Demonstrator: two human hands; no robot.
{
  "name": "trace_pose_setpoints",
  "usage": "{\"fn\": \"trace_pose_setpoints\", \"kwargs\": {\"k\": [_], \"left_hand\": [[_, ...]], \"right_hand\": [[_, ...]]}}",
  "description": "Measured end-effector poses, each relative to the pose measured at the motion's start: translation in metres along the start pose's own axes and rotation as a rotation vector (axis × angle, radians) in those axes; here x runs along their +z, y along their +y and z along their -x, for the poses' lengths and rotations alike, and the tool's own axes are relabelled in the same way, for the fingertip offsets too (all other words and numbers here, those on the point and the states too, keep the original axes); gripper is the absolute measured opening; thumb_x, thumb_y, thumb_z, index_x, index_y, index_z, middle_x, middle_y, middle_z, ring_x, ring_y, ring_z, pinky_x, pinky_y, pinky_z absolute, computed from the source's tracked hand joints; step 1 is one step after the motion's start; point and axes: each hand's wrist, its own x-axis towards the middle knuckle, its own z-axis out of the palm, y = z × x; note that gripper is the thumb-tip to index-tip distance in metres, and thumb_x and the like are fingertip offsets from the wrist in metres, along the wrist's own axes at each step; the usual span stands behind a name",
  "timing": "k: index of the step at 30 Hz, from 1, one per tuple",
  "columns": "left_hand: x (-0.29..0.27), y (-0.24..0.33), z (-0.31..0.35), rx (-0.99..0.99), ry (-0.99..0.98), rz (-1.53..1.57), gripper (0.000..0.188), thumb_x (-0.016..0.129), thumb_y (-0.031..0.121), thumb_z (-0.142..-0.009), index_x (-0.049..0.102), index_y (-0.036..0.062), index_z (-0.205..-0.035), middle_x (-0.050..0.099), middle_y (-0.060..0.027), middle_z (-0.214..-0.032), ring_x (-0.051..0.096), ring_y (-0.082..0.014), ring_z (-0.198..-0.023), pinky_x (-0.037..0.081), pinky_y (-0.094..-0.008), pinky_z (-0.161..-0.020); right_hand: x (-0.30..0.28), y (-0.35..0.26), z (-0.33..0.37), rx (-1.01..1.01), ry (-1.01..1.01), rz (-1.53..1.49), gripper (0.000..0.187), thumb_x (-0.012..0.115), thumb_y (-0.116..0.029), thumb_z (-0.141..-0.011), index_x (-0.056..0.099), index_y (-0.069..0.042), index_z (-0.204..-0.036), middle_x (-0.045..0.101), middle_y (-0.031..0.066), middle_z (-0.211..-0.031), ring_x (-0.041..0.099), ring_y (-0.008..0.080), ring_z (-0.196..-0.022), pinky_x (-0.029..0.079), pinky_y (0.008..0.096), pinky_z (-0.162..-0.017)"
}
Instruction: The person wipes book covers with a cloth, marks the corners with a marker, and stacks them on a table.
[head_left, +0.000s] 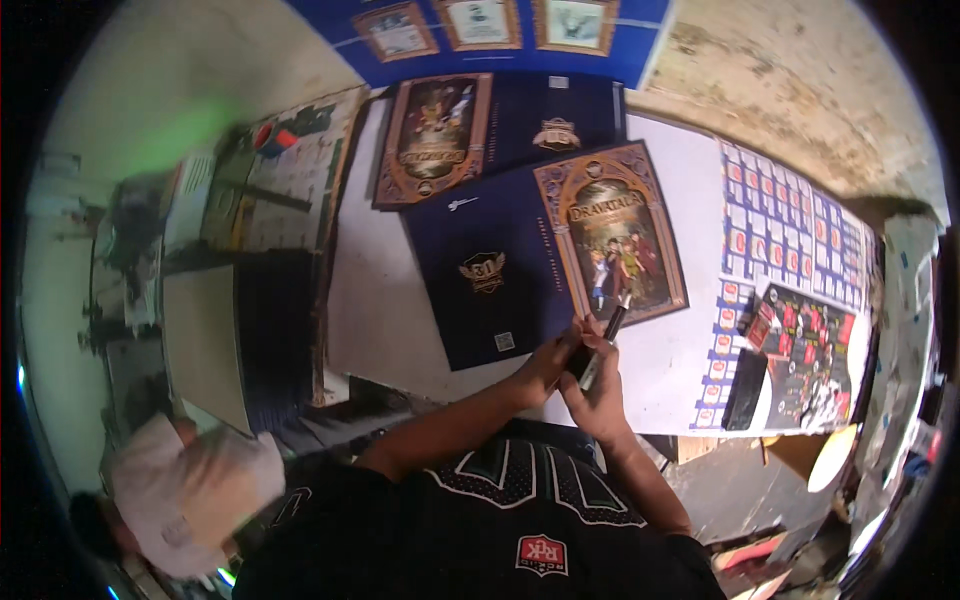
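Note:
My right hand (600,390) is closed round a slim dark pen-like tool (619,312) with a pale tip, which points up and away from me. Its exact kind does not show clearly. Close against it, my left hand (545,365) has its fingers curled in, with something dark between the two hands that is mostly hidden. Just beyond my hands lies an opened-out dark blue cover (440,260) with an ornate illustrated panel on its right half. A similar cover (545,105), turned the other way round, lies partly under it on the white table (375,330).
Printed sheets (765,215) with repeated labels lie at the table's right. A dark printed sheet (815,350) and a black block (745,390) are nearer. Dark panels (285,320) stand at the left, with a person in a pale cap (200,490) below. A blue poster (500,60) stands behind.

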Motion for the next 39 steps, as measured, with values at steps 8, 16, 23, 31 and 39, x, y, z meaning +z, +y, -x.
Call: {"fn": "trace_pose_setpoints", "kwargs": {"k": [8, 16, 23, 31, 39], "left_hand": [[-0.112, 0.049, 0.072, -0.489, 0.387, 0.174, 0.033, 0.059, 0.039, -0.096, 0.063, 0.0076, -0.088, 0.056, -0.0003, -0.075, 0.053, -0.0088, -0.067, 0.044, -0.0245, -0.058], [-0.229, 0.033, 0.135, -0.16, 0.603, 0.367, 0.041, 0.053, 0.042, -0.1, 0.055, 0.011, -0.073, 0.05, -0.002, -0.062, 0.052, -0.0142, -0.051, 0.045, -0.033, -0.043], [-0.197, 0.05, 0.144, -0.36, 0.315, 0.09, 0.047, 0.049, 0.048, -0.1, 0.055, 0.0097, -0.073, 0.056, -0.0033, -0.069, 0.054, -0.0143, -0.057, 0.043, -0.0273, -0.055], [-0.155, 0.045, 0.153, -0.472, 0.358, 0.991, 0.053, 0.055, 0.064, -0.089, 0.059, 0.0115, -0.093, 0.06, -0.0028, -0.072, 0.064, -0.0167, -0.075, 0.051, -0.034, -0.067], [-0.145, 0.071, 0.164, -0.415, -0.199, -0.122, 0.067, 0.051, 0.06, -0.094, 0.055, -0.0007, -0.122, 0.067, -0.012, -0.1, 0.062, -0.017, -0.072, 0.05, -0.0325, -0.068]], "right_hand": [[-0.082, 0.114, -0.108, 0.018, 0.308, 0.692, 0.056, 0.06, -0.013, -0.085, 0.041, 0.0, -0.137, 0.05, 0.0268, -0.132, 0.042, 0.0458, -0.127, 0.029, 0.0526, -0.111], [0.021, 0.111, 0.011, 0.191, 0.387, 0.974, 0.058, 0.058, -0.02, -0.084, 0.041, -0.002, -0.136, 0.046, 0.0271, -0.138, 0.034, 0.0443, -0.136, 0.02, 0.0591, -0.113], [-0.118, 0.145, 0.013, 0.356, 0.092, 1.2, 0.065, 0.063, -0.028, -0.084, 0.041, -0.017, -0.145, 0.036, 0.025, -0.149, 0.022, 0.0448, -0.143, 0.015, 0.0602, -0.115], [0.049, 0.044, 0.061, 0.236, 0.041, -0.193, 0.095, 0.076, -0.023, -0.083, 0.016, -0.013, -0.155, 0.019, 0.0219, -0.158, 0.033, 0.0307, -0.139, 0.033, 0.051, -0.111], [0.165, -0.013, 0.076, 0.174, 0.472, -0.138, 0.023, 0.056, 0.001, -0.092, 0.058, 0.001, -0.116, 0.066, 0.0091, -0.098, 0.061, 0.0143, -0.082, 0.052, 0.0267, -0.072]]}}
